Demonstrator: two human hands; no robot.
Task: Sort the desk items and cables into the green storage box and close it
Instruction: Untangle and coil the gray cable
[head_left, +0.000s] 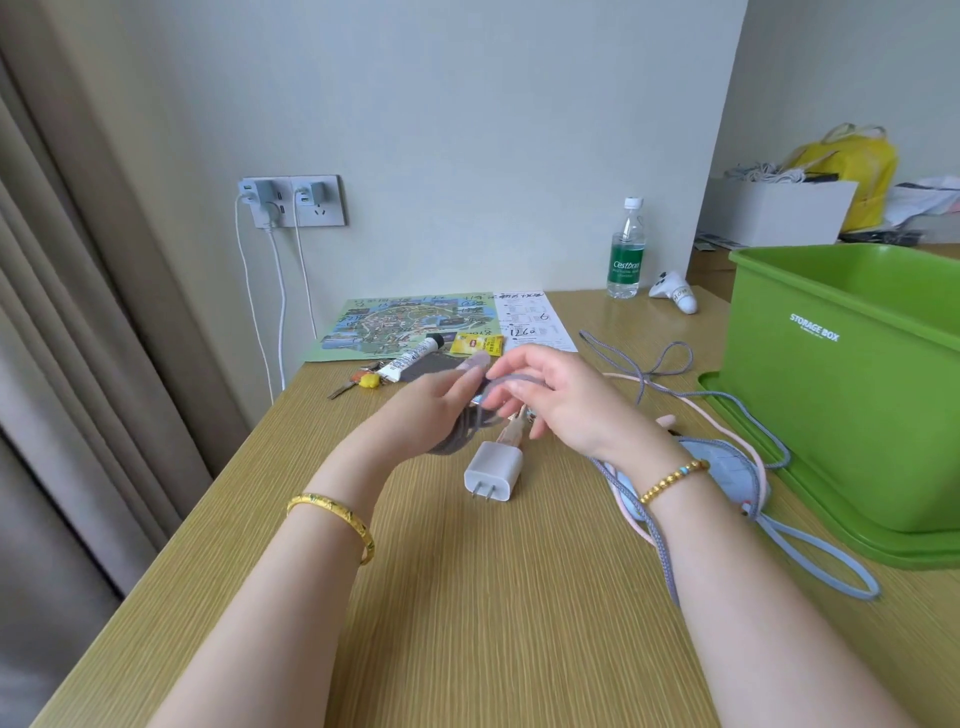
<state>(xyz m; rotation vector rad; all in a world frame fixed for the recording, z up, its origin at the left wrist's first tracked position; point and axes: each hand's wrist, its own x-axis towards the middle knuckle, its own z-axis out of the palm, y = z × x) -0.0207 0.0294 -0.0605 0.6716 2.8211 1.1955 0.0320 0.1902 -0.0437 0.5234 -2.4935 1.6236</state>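
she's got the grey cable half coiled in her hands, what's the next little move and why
Probably one more wrap: the right hand brings the next stretch of grey cable round the loops that the left hand holds. Much of the cable lies loose on the desk towards the green storage box, so the coil looks unfinished and not yet ready to drop in.

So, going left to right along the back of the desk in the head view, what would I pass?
Wall socket with chargers → illustrated map → handwritten paper sheet → water bottle → small white toy → green storage box.
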